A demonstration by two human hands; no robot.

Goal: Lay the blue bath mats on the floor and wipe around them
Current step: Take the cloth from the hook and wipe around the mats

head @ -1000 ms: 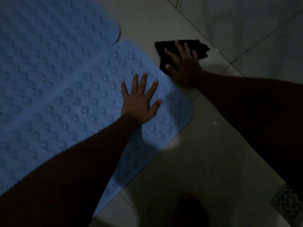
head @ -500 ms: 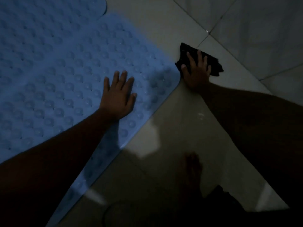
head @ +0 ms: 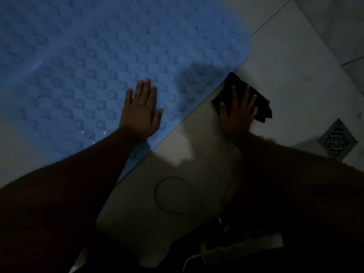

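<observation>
One view, head camera, dim light.

Blue bath mat (head: 98, 56) lies flat on the tiled floor (head: 285, 62), studded side up with rows of round bumps. It fills the upper left and runs out of frame. Its visible long edge slants from lower left to upper right and ends in a rounded corner. True long axis cannot be told, as the far ends are cut off.

Left hand (head: 140, 113): palm down on the mat, just inside that slanting edge. Fingers are straight and close together, gripping nothing.

Right hand (head: 237, 113): off the mat, just beside the same edge, pressed flat on a black cloth (head: 263, 107) with fingers spread and straight. The cloth's upper corner touches the mat edge.

Square metal floor drain (head: 337, 142): well apart from the mat, beyond the cloth.

White oblong block with a cord, perhaps a power strip (head: 242, 247): on the floor well clear of the mat edge, in deep shadow.
</observation>
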